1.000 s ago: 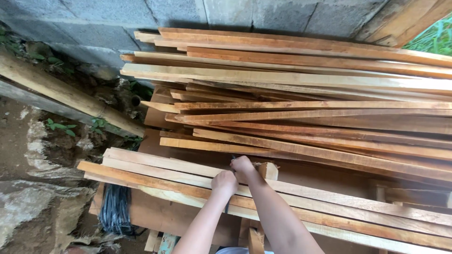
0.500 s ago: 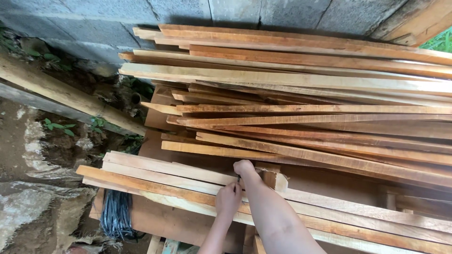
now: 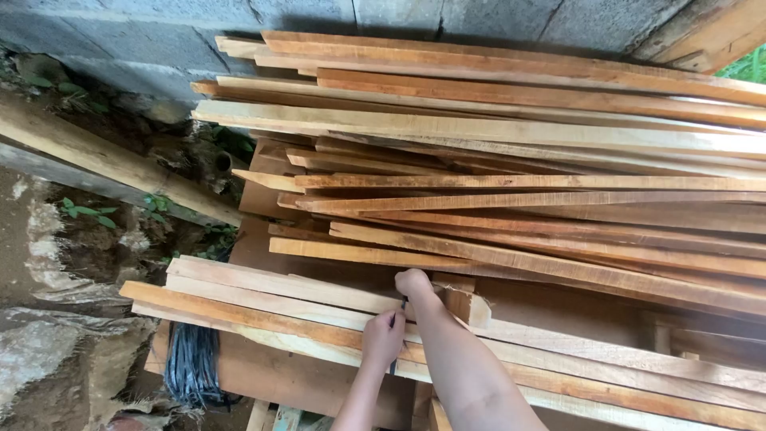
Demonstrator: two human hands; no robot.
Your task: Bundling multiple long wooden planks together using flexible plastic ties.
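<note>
1. Left hand, at 6 o'clock in the view, is closed in a fist around a thin dark tool, perhaps a pencil. The tool runs across the near boards, its lower end showing below the fist.
2. Right hand, at 12 o'clock from the left one and just beside it, rests closed on the far edge of those boards. What it pinches is too small to tell; it seems to steady the other end of the tool.
3. Near boards lie side by side, edges flush, which lets one stroke cross them all.
4. Stack of longer planks rests at 12 o'clock against a block wall.
5. Wood block stands at 3 o'clock from the right hand.
6. Dark cord bundle hangs at 9 o'clock, under the board ends.
</note>
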